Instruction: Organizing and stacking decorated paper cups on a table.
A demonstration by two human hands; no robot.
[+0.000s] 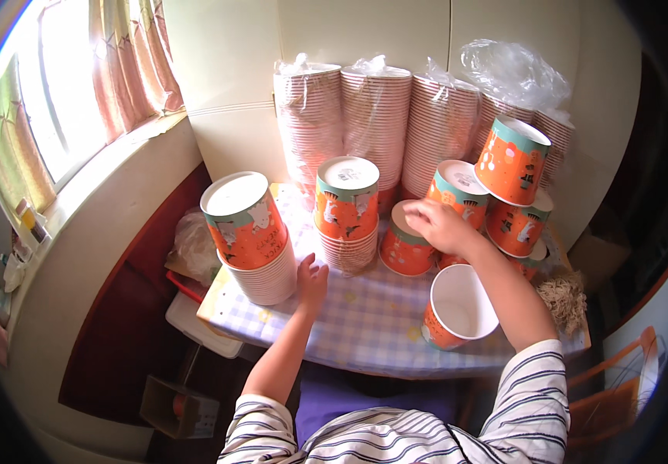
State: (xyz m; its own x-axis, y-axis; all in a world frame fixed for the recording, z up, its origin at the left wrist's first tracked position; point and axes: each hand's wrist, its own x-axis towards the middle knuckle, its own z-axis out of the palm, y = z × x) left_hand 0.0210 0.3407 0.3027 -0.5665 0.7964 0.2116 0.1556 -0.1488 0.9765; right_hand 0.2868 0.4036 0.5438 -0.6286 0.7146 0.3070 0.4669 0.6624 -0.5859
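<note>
My left hand (pixel 312 280) is open beside the left stack of nested paper buckets (pixel 263 280), fingers slightly apart and holding nothing. An orange and green printed bucket (pixel 245 224) tops that stack, base up. My right hand (pixel 436 224) reaches over an upside-down orange bucket (pixel 407 251), its fingers stretched out at the edge of the base; whether they touch it I cannot tell. Below my right forearm, a single orange bucket (pixel 461 305) shows its white inside, mouth facing up towards me. Between the hands stands another nested stack (pixel 348 251) with an upturned printed bucket (pixel 347 201) on it.
Tall plastic-wrapped stacks of paper buckets (pixel 376 116) line the table's back. At right, upturned buckets (pixel 513 162) are piled on one another. A checked cloth (pixel 357 317) covers the table. A straw-coloured bundle (pixel 563 301) lies at the right edge, near a wooden chair (pixel 620 359).
</note>
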